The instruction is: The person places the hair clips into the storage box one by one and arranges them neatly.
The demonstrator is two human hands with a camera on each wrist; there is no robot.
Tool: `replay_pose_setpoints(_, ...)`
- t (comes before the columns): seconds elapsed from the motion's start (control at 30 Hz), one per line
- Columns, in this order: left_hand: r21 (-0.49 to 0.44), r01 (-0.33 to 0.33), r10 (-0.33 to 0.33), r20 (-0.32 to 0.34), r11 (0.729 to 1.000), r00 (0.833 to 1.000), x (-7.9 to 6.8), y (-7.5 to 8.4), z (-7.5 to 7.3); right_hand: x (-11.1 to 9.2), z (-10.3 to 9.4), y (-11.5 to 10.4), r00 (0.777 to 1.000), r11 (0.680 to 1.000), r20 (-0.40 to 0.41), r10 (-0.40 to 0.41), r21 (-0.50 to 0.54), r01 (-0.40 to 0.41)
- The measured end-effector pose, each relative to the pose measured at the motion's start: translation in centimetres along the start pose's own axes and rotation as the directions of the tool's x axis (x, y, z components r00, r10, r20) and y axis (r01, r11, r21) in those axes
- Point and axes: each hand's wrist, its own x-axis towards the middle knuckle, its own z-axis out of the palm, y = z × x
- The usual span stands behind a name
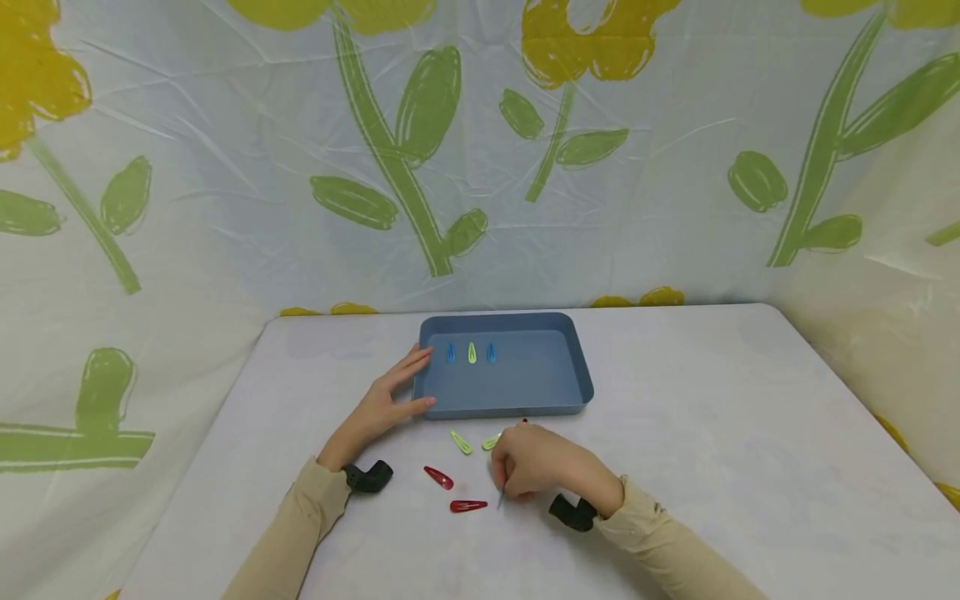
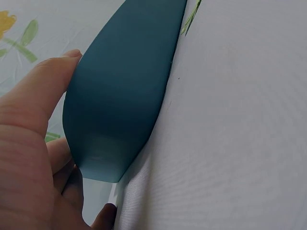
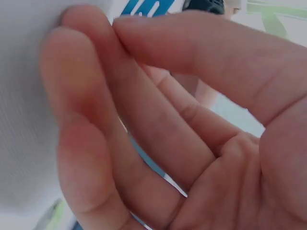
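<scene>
While the right hand's [image 1: 540,458] fingers pinch a blue clip [image 3: 146,7] low over the bench [image 1: 690,417], just beside the red clips [image 1: 468,506], I'd grip lightly and lift straight; the left hand [image 1: 378,410], fingers extended, should steady the blue tray [image 1: 532,371] it touches.

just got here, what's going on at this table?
A person is handling small hair clips at a blue tray. Their left hand touches the tray's left end; their right hand pinches a blue clip near the tabletop, in front of the tray. Inside the tray, a left blue clip, a green clip and a right blue clip stand in a row. More green and red clips lie on the white table.
</scene>
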Motion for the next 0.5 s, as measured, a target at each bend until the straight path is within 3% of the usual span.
replay_pose_setpoints(0.2,-0.003,0.001,-0.001,0.000,1.000,1.000,0.0,0.1,0.0,-0.1,-1.1,0.3,0.996,0.996,0.027,-0.086,0.022,0.085)
replay_pose_setpoints(0.37,-0.008,0.013,-0.013,-0.002,1.000,1.000,-0.1,0.1,0.0,-0.3,-2.1,0.4,0.984,0.976,0.033,-0.178,0.132,0.172)
replay_pose_setpoints(0.5,-0.007,0.017,-0.017,-0.007,1.000,1.000,-0.1,0.0,0.0,-0.3,-2.7,0.7,0.978,0.954,-0.015,-0.206,0.220,0.204)
